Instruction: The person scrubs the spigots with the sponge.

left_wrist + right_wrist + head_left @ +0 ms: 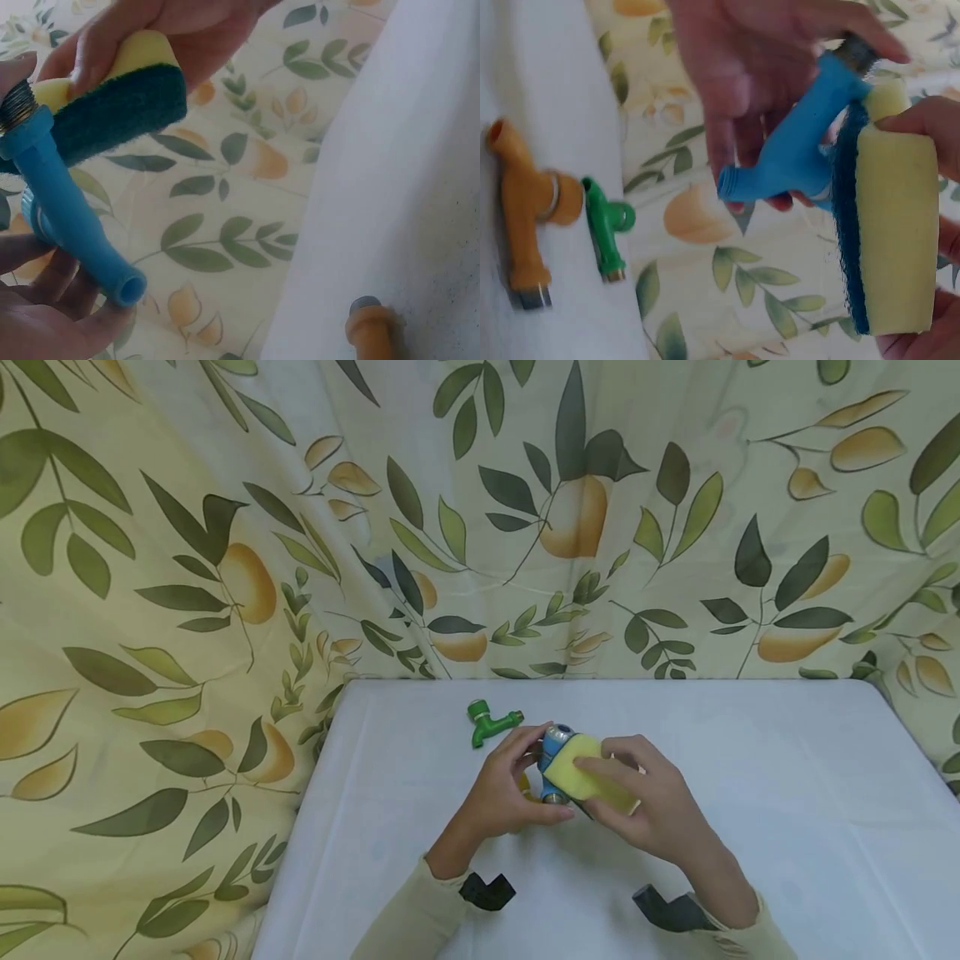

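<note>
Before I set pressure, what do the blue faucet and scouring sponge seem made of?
Blue faucet: probably plastic, evenly coloured, softly shiny; its threaded end looks metal, glinting grey. Scouring sponge: likely foam, matte yellow, smooth; its dark abrasive layer, fuzzy-edged, perhaps synthetic fibre.

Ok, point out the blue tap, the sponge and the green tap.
Blue tap (796, 140), right wrist view, on its body.
Sponge (896, 232), right wrist view, on its yellow side.
Green tap (487, 725), head view, on its body.

The white table (787, 760) carries a green tap (490, 727) near its far edge and an orange tap (521, 217) farther from that edge.
</note>
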`<state>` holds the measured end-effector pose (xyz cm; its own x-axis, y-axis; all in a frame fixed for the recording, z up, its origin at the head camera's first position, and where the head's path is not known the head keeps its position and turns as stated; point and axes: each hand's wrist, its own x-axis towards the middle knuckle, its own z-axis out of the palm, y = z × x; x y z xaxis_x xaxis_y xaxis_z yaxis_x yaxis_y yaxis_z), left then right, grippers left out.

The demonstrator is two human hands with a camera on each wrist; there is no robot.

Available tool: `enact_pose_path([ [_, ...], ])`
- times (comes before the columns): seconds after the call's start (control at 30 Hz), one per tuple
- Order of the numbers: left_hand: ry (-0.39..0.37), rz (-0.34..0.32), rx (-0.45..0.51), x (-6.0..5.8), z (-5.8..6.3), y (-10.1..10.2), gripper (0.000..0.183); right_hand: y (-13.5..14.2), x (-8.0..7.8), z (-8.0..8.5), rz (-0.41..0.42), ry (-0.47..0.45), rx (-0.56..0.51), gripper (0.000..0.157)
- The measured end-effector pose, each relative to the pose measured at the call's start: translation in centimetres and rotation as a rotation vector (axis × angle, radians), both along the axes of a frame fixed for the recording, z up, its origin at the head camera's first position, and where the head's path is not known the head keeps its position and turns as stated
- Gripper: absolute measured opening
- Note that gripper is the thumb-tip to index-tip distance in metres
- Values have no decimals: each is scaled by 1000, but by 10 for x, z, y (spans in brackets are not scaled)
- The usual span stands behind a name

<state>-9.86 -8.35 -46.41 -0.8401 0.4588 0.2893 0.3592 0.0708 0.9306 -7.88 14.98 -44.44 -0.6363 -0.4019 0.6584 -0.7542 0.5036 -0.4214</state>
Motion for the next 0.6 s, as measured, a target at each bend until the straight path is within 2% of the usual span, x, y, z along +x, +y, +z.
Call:
enact_pose_path([
  [0.07,21,16,-15,-1,0,1,93,2,0,-1,-14,-64,-51,36],
  [0.13,9,27,-12,-1,0,1,92,2,1,-3,-44,-61,-91,37],
  [0.2,-14,26,-2,-1,0,0,91,1,1,-5,-56,-6,-108,32],
  [0.27,-33,13,9,-1,1,0,90,0,0,-7,-56,68,-106,35],
  [0.33,-27,3,0,0,2,0,90,-1,-2,-9,-48,127,-84,41],
  [0.4,-17,-6,-5,0,3,1,90,-2,-5,-11,-48,177,-52,39],
  [0.53,-44,-16,11,-1,4,1,87,-4,-8,-14,-178,257,-34,39],
  [0.6,-73,-36,37,-2,4,1,86,-5,-8,-13,-232,251,-52,42],
])
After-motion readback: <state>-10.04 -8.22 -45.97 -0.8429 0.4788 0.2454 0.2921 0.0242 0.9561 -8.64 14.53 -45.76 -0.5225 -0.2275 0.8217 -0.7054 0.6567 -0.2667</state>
